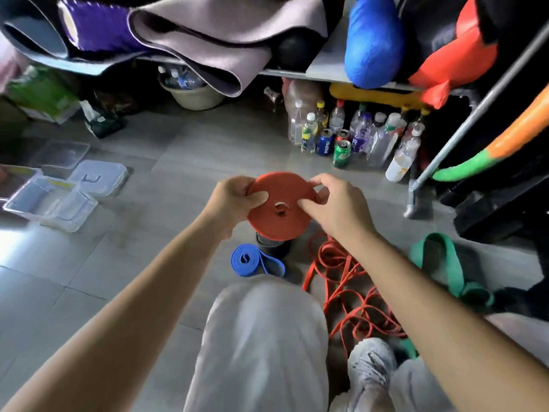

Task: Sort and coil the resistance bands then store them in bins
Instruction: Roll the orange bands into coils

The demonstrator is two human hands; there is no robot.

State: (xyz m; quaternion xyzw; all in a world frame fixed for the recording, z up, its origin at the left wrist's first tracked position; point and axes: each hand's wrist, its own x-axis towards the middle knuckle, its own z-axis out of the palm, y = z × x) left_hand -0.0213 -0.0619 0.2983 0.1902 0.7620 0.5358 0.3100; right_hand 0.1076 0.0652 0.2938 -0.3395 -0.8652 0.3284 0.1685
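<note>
A: What do the hands hold?
B: The left hand [234, 200] and right hand [335, 209] pinch a tightly wound red coil [282, 209] by its left and right edges, above the floor.
A: Which step?
B: Coiling looks finished. Next, likely carry it far left to the bins [50, 200], gripped tight so it cannot unwind.

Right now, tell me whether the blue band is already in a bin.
No, the blue band lies on the floor, apart from the clear bins.
</note>
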